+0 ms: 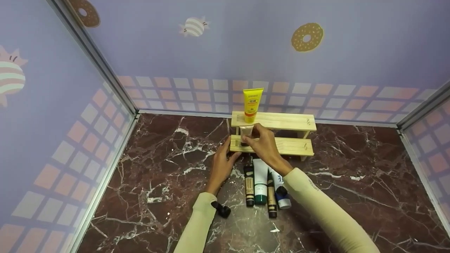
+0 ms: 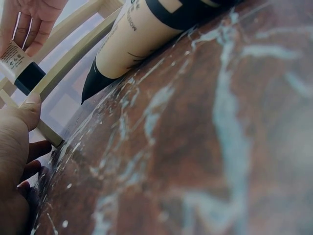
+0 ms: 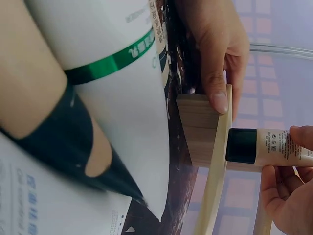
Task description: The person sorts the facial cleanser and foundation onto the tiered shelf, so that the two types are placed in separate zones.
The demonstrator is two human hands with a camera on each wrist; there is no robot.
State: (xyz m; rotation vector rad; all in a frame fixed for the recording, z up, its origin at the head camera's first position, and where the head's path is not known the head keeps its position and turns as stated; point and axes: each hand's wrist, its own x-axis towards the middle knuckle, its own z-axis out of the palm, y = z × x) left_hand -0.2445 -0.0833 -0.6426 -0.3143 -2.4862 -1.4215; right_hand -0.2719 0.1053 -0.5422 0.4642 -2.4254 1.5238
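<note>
My right hand pinches a small beige tube between thumb and fingers. Its dark cap points down and meets the lower step of a two-step wooden rack, near the left end. At that same end my left hand grips the lower board, with the thumb on its edge and the other fingers around the side. On the upper step a yellow tube stands upright on its cap, behind the beige one.
In front of the rack lie a beige-and-black tube, a white tube with a green cap, another beige-and-black tube and a white tube with a blue end. Patterned walls enclose the dark marbled tabletop.
</note>
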